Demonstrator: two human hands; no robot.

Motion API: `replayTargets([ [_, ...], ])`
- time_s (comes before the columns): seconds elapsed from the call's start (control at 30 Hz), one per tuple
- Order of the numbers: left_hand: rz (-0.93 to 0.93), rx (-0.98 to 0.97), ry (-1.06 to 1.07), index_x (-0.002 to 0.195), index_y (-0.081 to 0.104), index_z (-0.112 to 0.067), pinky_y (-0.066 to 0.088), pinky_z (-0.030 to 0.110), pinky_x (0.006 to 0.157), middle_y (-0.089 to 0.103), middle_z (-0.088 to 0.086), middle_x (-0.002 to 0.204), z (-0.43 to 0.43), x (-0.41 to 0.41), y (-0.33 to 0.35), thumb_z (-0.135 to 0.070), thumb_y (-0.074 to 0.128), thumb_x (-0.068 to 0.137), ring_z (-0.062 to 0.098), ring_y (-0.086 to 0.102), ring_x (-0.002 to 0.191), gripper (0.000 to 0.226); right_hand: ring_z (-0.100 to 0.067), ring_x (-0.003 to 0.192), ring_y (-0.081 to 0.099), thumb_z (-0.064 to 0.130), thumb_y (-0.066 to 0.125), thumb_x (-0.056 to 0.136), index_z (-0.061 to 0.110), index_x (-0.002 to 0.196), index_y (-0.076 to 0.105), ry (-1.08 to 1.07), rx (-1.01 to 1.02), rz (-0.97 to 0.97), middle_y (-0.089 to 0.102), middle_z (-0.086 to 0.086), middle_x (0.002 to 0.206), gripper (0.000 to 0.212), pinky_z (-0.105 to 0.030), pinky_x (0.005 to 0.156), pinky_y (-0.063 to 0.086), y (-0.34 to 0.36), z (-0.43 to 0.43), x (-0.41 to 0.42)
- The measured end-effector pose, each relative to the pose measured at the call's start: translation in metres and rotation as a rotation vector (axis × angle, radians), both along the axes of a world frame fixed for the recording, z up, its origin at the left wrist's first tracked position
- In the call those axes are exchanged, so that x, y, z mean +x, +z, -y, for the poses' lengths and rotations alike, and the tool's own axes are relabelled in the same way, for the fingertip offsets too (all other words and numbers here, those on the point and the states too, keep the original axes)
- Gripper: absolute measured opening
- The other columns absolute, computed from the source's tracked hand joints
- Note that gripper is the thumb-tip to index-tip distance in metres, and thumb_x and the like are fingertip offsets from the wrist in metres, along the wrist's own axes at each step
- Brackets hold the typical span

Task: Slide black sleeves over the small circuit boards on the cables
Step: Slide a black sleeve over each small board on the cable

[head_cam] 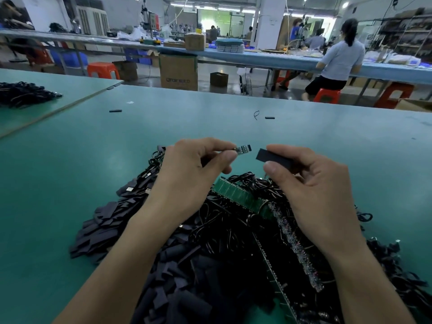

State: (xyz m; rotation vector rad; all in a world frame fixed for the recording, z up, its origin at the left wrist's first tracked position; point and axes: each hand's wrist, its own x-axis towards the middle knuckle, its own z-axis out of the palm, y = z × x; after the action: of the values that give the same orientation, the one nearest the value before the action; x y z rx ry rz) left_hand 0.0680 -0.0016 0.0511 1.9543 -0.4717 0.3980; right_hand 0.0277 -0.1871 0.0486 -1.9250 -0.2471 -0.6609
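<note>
Mid-frame, the left hand (187,169) pinches a small circuit board (243,149), bare and silvery-green; the right hand (311,183) pinches a flat black sleeve (268,156) just beside it, apart.

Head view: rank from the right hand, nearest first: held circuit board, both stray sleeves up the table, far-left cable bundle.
1. circuit board, just left, pinched by the left hand.
2. right stray sleeve, ahead, slightly left.
3. left stray sleeve, far ahead-left.
4. cable bundle, neighbouring table, far left.

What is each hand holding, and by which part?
Left hand pinches the small circuit board at its cable end; right hand pinches a black sleeve at its right end.
</note>
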Motion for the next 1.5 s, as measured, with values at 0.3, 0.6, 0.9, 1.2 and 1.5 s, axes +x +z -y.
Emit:
replayTargets([
  [0.3, 0.002, 0.044, -0.052, 0.105, 0.076, -0.024, 0.041, 0.001, 0.058, 0.073, -0.018, 0.072, 0.002, -0.008, 0.004, -0.027, 0.07, 0.09, -0.011, 0.061, 0.059, 0.016, 0.001, 0.088, 0.069, 0.041, 0.065, 0.081, 0.047, 0.097, 0.065, -0.035, -0.026, 0.071, 0.071, 0.021, 0.094, 0.018, -0.013, 0.08, 0.052, 0.004, 0.0, -0.004],
  [0.6, 0.001, 0.024, -0.054, 0.103, 0.076, -0.022, 0.04, 0.003, 0.055, 0.073, -0.015, 0.072, 0.004, -0.009, 0.004, -0.027, 0.071, 0.09, -0.01, 0.059, 0.055, 0.015, 0.0, 0.085, 0.068, 0.026, 0.072, 0.088, 0.047, 0.095, 0.065, -0.083, -0.096, 0.094, 0.07, 0.02, 0.091, 0.024, -0.015, 0.077, 0.052, 0.001, 0.0, -0.003],
  [0.9, -0.012, 0.019, -0.085, 0.09, 0.07, -0.039, 0.041, 0.009, 0.052, 0.072, -0.019, 0.07, 0.008, -0.01, 0.003, -0.028, 0.07, 0.091, -0.004, 0.057, 0.053, 0.011, 0.003, 0.088, 0.067, 0.025, 0.074, 0.086, 0.04, 0.104, 0.067, -0.106, -0.138, 0.101, 0.068, 0.022, 0.095, 0.024, -0.01, 0.079, 0.051, 0.001, 0.002, -0.002],
  [1.2, -0.007, -0.01, -0.069, 0.09, 0.071, -0.038, 0.039, 0.011, 0.047, 0.072, -0.018, 0.069, 0.008, -0.01, 0.001, -0.03, 0.07, 0.091, -0.003, 0.051, 0.046, 0.008, -0.004, 0.053, 0.059, 0.044, 0.062, 0.089, 0.038, 0.078, 0.07, -0.073, 0.072, 0.043, 0.071, 0.01, 0.069, 0.014, -0.019, 0.048, 0.047, 0.002, 0.006, -0.002],
  [1.5, -0.024, -0.034, -0.087, 0.099, 0.075, -0.026, 0.043, 0.005, 0.058, 0.073, -0.016, 0.071, 0.011, -0.013, 0.003, -0.027, 0.071, 0.09, -0.005, 0.065, 0.063, 0.009, -0.006, 0.058, 0.067, 0.021, 0.07, 0.091, 0.034, 0.106, 0.07, 0.07, 0.191, -0.036, 0.074, 0.004, 0.074, 0.02, -0.013, 0.054, 0.048, -0.001, 0.009, 0.0],
])
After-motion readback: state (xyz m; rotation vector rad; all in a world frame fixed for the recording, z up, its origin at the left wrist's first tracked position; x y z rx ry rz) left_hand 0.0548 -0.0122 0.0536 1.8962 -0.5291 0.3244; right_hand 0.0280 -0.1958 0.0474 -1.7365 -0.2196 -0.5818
